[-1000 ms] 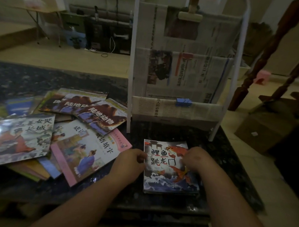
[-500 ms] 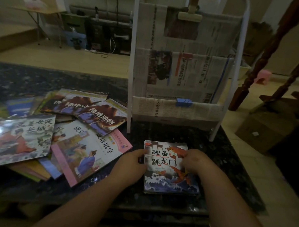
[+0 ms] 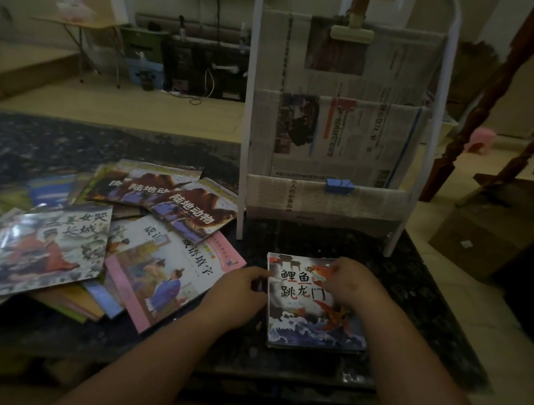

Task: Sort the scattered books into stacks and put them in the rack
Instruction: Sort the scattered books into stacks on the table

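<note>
A: Hands first, quick.
B: Left hand [image 3: 240, 293] is at lower centre with the fingers bent and the tips against the left edge of the carp-cover stack [image 3: 310, 329]. Can't tell if it's gripping or just nudging. Right hand [image 3: 349, 285] lies on the upper half of the cover, fingers curled down. Pinching or only pressing, can't tell either.
A: Where's the stack?
B: Flat on the dark table [image 3: 409, 288], centre-right, just below the rack [image 3: 247, 125] and not touching it.
A: Which step?
B: Squaring the stack, I'd say. Hold the top down with the right hand, push the edges flush from the left, then grip both sides. The thin glossy covers will probably fan out otherwise.
A: And then?
B: The bottom newspaper-lined pocket, the one with the blue clip [image 3: 339, 185], is closest. Lift the stack over its front lip and slide it in upright. The scattered books [image 3: 58, 248] at mid-left overlap loosely, so there's plenty left to sort.
</note>
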`<state>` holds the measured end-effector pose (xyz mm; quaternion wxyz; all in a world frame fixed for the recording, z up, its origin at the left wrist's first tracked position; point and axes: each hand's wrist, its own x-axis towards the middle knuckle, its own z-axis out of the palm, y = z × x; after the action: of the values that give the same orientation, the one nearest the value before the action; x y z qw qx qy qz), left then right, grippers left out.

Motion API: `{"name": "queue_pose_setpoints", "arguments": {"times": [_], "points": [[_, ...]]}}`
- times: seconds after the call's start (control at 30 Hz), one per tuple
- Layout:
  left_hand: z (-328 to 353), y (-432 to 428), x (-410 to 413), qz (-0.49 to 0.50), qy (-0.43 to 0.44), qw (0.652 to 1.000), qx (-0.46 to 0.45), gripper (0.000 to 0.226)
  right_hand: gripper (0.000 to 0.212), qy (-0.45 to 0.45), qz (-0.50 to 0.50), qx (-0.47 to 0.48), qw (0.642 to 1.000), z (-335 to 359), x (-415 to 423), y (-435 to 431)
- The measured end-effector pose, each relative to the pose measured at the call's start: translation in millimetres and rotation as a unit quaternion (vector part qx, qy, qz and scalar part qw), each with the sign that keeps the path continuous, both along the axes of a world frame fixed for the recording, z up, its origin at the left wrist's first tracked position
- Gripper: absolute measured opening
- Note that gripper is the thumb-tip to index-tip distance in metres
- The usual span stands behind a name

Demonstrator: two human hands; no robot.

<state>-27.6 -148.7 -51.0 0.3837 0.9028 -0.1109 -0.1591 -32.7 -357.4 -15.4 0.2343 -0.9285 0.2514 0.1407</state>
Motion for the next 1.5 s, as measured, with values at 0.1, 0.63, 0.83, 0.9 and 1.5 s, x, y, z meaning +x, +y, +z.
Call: {"name": "queue_pose_setpoints", "arguments": {"times": [0.1,0.63,0.83,0.9,1.5], "points": [[6,11,4,0.031,-0.024,0.999,0.015,0.041,0.037,-0.055,0.036,0.041,0.997,4,2,13],[38,100,23,0.161,-0.106,0.980,0.048,0.038,0.041,-0.138,0.130,0.174,0.966,10,28,117],[42,136,28,0.195,-0.109,0.970,0.097,0.036,0.038,-0.129,0.139,0.189,0.964,8,34,146],[42,148,31,0.224,-0.110,0.960,0.125,0.035,0.037,-0.127,0.141,0.197,0.962,7,35,155],[38,174,32,0.233,-0.127,0.908,0.324,0.064,0.034,-0.105,0.148,0.228,0.957,2,38,180]]}}
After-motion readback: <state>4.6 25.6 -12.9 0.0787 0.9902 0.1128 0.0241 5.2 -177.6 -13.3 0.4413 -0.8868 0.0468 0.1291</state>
